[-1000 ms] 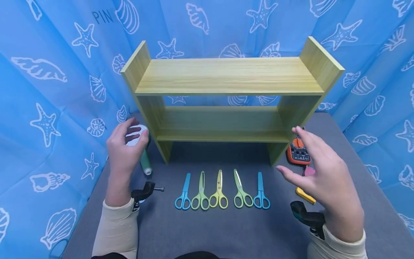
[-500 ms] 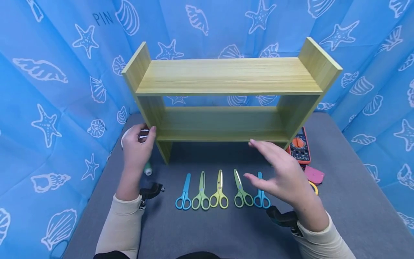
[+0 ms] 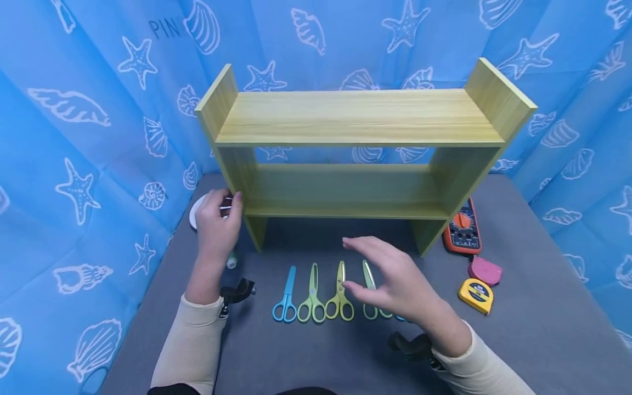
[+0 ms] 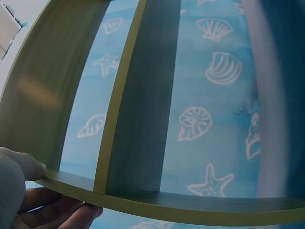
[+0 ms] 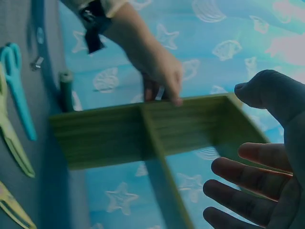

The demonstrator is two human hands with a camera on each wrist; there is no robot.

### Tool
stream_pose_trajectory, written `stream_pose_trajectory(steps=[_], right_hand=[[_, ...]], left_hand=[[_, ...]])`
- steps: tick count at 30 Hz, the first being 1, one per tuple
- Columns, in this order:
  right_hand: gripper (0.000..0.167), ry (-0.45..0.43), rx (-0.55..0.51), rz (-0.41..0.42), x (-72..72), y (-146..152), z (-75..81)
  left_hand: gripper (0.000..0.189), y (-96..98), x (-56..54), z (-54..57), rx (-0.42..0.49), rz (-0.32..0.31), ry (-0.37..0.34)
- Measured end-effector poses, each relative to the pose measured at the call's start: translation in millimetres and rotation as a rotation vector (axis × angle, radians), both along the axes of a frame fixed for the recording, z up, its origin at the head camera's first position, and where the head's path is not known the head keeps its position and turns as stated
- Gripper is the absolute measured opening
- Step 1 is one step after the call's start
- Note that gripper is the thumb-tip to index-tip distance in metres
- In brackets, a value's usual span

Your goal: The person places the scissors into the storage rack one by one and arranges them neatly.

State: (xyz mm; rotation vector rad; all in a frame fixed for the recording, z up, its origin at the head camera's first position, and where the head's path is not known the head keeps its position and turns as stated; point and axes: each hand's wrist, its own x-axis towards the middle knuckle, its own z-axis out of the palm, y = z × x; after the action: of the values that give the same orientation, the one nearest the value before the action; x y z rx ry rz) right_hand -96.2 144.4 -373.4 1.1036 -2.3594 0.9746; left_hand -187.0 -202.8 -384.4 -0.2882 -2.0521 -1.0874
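A two-tier wooden desk shelf (image 3: 355,116) stands upright at the back of the table. My left hand (image 3: 216,227) grips the front edge of its left side panel; in the left wrist view the thumb (image 4: 28,164) lies on the panel's inner face and the fingers on the outer one. My right hand (image 3: 390,280) hovers with spread fingers over the right end of a row of scissors, touching nothing. The row holds blue scissors (image 3: 285,299), green scissors (image 3: 312,299), yellow scissors (image 3: 339,296) and more, partly hidden by that hand.
Right of the shelf lie an orange multimeter (image 3: 462,233), a pink tape measure (image 3: 485,271) and a yellow tape measure (image 3: 477,296). Behind my left hand are a white round thing (image 3: 193,213) and a green cylinder (image 3: 231,261), mostly hidden. A blue shell-patterned curtain (image 3: 113,164) surrounds the table.
My left hand has moved right from beside the white thing onto the shelf's left panel. My right hand has swung left from the multimeter to above the scissors, uncovering the tape measures.
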Motion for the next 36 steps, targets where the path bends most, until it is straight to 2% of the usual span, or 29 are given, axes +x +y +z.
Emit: stream_pose_trajectory(steps=[6, 12, 19, 24, 30, 36], right_hand=[[0.065, -0.064, 0.017, 0.005, -2.8, -12.8, -23.4], [0.065, -0.1, 0.02, -0.031, 7.3, -9.1, -44.9], [0.067, -0.186, 0.048, -0.135, 21.7, 0.1, -65.5], [0.065, -0.246, 0.023, -0.208, 31.4, 12.0, -78.7], [0.064, -0.326, 0.024, -0.346, 41.0, 30.5, -87.1], [0.064, -0.34, 0.048, -0.46, 49.1, 46.6, -93.7]], left_hand=[[0.019, -1.1, 0.2, 0.3, -0.014, -0.007, 0.002], [0.021, 1.0, 1.3, 1.9, -0.041, -0.009, -0.015], [0.023, 1.2, 1.8, 2.8, -0.052, -0.006, -0.016], [0.023, 1.5, 2.6, 1.7, -0.052, 0.001, -0.023], [0.022, 1.7, 2.3, 0.6, -0.041, 0.002, -0.02], [0.021, 2.1, 2.6, 1.8, -0.042, 0.008, -0.022]])
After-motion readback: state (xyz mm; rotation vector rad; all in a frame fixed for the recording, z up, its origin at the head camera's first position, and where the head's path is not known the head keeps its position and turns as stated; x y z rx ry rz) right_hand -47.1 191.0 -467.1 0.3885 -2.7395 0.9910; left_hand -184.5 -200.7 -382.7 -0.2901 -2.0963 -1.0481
